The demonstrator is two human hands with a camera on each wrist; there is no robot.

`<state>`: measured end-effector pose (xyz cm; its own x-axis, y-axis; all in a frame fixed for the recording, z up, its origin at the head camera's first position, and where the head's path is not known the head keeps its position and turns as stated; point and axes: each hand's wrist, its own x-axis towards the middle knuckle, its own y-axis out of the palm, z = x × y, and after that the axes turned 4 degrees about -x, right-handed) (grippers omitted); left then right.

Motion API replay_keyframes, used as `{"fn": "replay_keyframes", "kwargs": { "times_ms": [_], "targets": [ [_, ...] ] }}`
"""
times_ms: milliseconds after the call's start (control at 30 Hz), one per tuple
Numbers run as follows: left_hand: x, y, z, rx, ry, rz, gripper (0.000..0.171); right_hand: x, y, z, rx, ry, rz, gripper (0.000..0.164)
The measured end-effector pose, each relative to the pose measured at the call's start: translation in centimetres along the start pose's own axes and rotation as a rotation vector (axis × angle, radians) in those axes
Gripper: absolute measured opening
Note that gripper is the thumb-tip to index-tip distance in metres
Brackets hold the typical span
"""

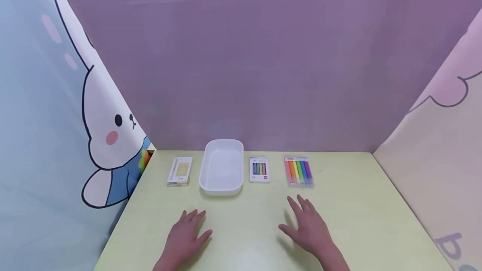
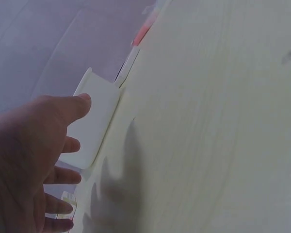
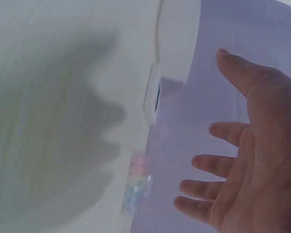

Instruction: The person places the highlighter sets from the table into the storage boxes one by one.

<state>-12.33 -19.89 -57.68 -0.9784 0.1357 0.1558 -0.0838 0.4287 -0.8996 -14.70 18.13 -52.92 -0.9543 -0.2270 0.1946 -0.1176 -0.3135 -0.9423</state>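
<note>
My left hand [image 1: 185,237] hovers over the near left of the table, fingers spread and holding nothing. In front of it, toward the back, stand a white plastic tray [image 1: 222,189] and, further left, a flat white box [image 1: 180,171] with a yellowish panel. My right hand [image 1: 309,230] is likewise spread and holds nothing, its fingertips a little short of a clear pack of rainbow-coloured markers [image 1: 299,172]. Between tray and pack lies a small white box [image 1: 259,170] printted with coloured sticks. The left wrist view shows the tray [image 2: 94,116] beyond the thumb, apart from it.
The pale yellow table [image 1: 241,225] ends at a purple cloth wall [image 1: 263,74] right behind the row of items. A blue curtain [image 1: 45,137] with a rabbit print hangs at the left, and a pink and cream curtain [image 1: 437,149] at the right.
</note>
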Motion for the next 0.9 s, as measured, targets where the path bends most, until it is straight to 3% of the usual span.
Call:
{"fn": "replay_keyframes", "kwargs": {
  "times_ms": [200,400,633,767,900],
  "targets": [
    [-0.7,0.7,-0.3,-0.064,0.072,0.051,0.052,-0.4,-0.1,1.3,0.069,0.021,0.030,0.075],
    [-0.3,0.5,0.2,-0.105,0.156,0.025,0.041,1.5,-1.7,2.5,0.085,-0.026,0.032,0.065],
    [0.1,-0.4,0.0,-0.200,0.128,0.047,0.037,3.1,-4.1,4.0,0.113,-0.072,0.051,0.060],
    [0.3,-1.5,-0.1,-0.293,0.072,0.127,0.039,3.8,-4.9,4.7,0.136,-0.086,0.074,0.057],
    [0.9,-2.5,0.0,-0.323,0.045,0.205,0.039,4.7,-5.0,4.9,0.119,-0.102,0.079,0.054]
  ]
}}
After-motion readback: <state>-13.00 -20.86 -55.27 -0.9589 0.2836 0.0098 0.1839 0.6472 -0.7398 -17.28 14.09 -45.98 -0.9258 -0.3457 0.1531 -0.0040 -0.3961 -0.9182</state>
